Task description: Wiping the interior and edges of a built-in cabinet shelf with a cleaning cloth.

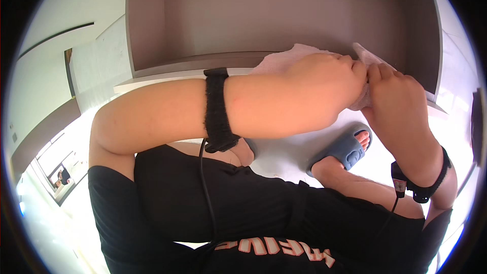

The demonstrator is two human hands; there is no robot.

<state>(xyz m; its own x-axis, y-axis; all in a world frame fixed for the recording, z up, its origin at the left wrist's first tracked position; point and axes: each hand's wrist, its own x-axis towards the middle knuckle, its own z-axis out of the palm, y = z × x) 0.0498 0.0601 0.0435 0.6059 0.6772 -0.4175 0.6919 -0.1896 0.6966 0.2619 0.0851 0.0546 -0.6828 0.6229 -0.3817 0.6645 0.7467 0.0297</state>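
A light pinkish cloth (293, 58) is bunched over the front edge of an open brown compartment (274, 11). My left hand (335, 76), reaching across from the left, grips the cloth with its fingers curled. Against its fingertips, my right hand (397, 91) also clutches the cloth, part of which hangs between the two hands and another corner sticks up behind them. The palms and much of the cloth are hidden. Each forearm wears a black strap (217, 110) with a small device and a cable.
The compartment has raised side walls and a pale front ledge (152, 82). Below are my bare legs, and a foot in a blue-grey slipper (344, 150) on the light floor. A dark object (476, 125) stands at the far right rim. A window or doorway shows at the lower left.
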